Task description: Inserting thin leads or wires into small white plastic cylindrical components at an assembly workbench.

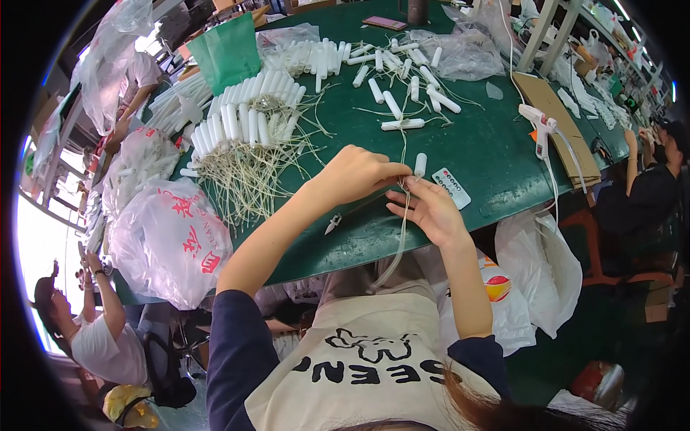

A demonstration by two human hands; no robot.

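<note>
My left hand [357, 174] is closed, pinching thin pale wires [401, 230] that hang down toward my lap. My right hand [429, 209] sits just right of it, fingers curled around the same wires. A small white cylinder [420, 164] stands right above my fingertips, and the wires seem to run from it. A small metal tool [333, 223] lies on the green table [489, 154] below my left wrist. A white remote with buttons [451, 187] lies just right of my right hand.
Rows of white cylinders with trailing wires [244, 122] lie at the left; loose ones [402, 79] are scattered farther back. A white glue gun [540, 126] rests by cardboard [557, 122] at the right. White plastic bags [169, 237] crowd the left edge. Other people sit at lower left [100, 337] and far right [650, 187].
</note>
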